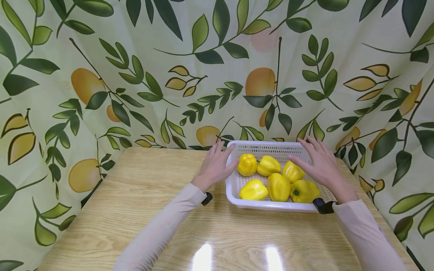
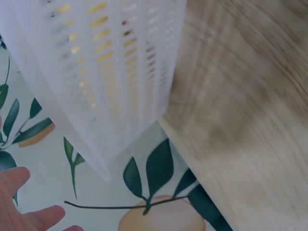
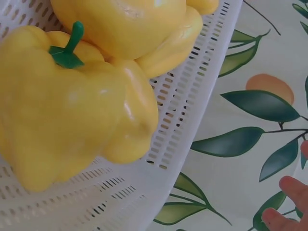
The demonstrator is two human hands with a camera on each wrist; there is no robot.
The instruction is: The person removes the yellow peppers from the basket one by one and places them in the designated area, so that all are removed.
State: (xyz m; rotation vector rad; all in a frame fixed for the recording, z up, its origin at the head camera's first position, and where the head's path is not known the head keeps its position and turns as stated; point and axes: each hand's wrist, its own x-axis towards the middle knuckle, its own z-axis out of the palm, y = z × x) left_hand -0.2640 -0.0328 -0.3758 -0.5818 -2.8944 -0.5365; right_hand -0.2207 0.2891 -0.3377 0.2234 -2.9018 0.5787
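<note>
I've got both hands spread flat either side of the basket (image 1: 234, 188) of peppers (image 1: 278, 186) on the counter (image 1: 142, 203): left hand (image 1: 215, 165) at its left rim, right hand (image 1: 318, 162) above its right end, long axis running between them.

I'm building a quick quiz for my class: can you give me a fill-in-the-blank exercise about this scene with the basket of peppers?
1. The white perforated plastic basket holds ____ yellow bell peppers.
2. The basket stands on a light ____ table.
3. The left hand is at the basket's left side; its fingers are ____, not curled.
4. The right hand hovers over the basket's ____ side.

Missing words: six; wooden; straight; right
</note>
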